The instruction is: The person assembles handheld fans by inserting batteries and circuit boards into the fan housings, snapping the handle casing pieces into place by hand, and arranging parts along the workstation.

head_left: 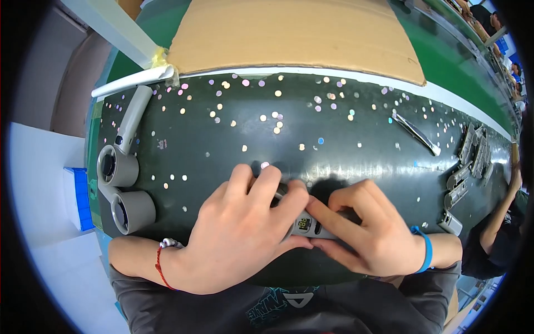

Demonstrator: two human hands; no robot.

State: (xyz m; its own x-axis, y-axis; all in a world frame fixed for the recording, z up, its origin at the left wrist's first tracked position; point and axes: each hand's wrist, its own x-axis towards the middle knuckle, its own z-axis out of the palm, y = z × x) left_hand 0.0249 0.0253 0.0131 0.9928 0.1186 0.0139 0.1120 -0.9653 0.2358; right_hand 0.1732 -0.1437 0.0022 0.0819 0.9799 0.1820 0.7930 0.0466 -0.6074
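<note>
We see both hands meeting over 1 small grey handle piece (308, 225) on the dark mat (334, 150), our landmark here; the piece lies at the mat's near edge, roughly at its middle. The left hand (239, 234) is curled over the piece's left end, fingers bent down across it and thumb tucked underneath, so that end is hidden; the right hand (370, 231) closes on the other end, its forefinger laid along the top face and its thumb under the lower edge. Only the middle stretch shows between the 2 grips (a small display window and a slot are visible there). The left wrist wears a red cord bracelet (161, 264); the right wrist a blue band (425, 249).

On the mat's left edge lie 2 grey hair-dryer bodies (125, 183), barrels open toward us; small round stickers (275, 119) are scattered over the mat's far half. Toward the mat's right side rest metal tweezers (416, 132); at its right end more grey handle parts (470, 158) are stacked. Beyond the mat's far edge sits a sheet of cardboard (295, 33). Another person's arm (500, 209) reaches in at the mat's right end.
</note>
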